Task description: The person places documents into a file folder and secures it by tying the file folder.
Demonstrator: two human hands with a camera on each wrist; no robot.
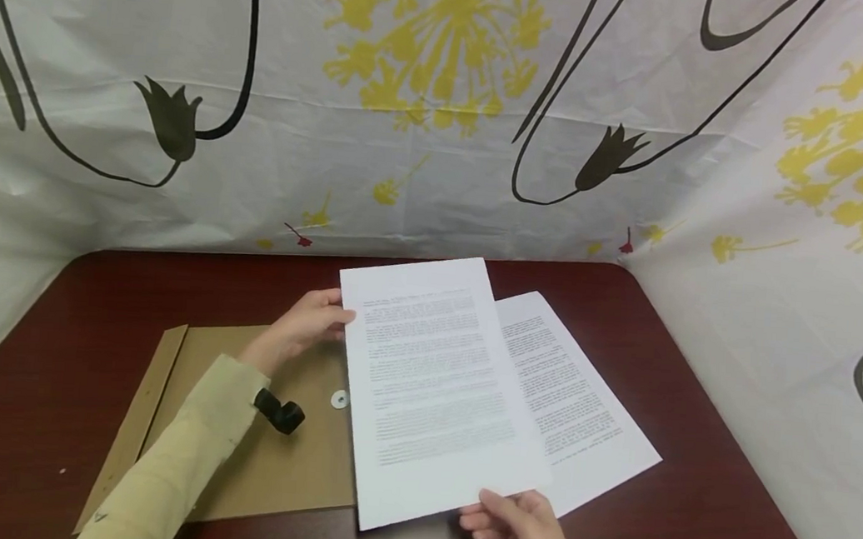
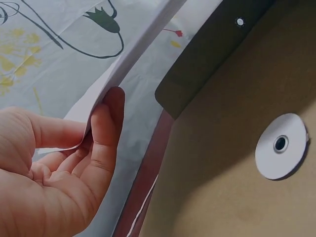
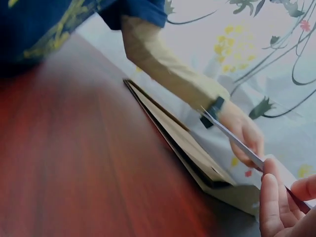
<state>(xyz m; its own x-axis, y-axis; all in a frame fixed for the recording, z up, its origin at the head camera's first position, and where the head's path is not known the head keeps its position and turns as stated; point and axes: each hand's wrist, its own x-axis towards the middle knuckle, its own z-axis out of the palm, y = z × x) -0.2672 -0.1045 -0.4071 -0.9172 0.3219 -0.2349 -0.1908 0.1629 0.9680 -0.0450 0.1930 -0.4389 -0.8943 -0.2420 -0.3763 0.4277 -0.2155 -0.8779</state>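
Note:
A printed sheet of paper, or a thin stack of them, is held up in both hands. My left hand pinches its left edge near the top, thumb in front and fingers behind. At the bottom right corner my right hand grips it between thumb and fingers. In the left wrist view, the paper appears edge-on in the left hand. Below the left forearm lies a brown kraft document envelope with a white button disc; the raised paper hides its right part.
Another printed sheet lies on the dark red table, partly covered by the held paper. The envelope's flap is along its left side. A patterned cloth hangs behind the table and at both sides.

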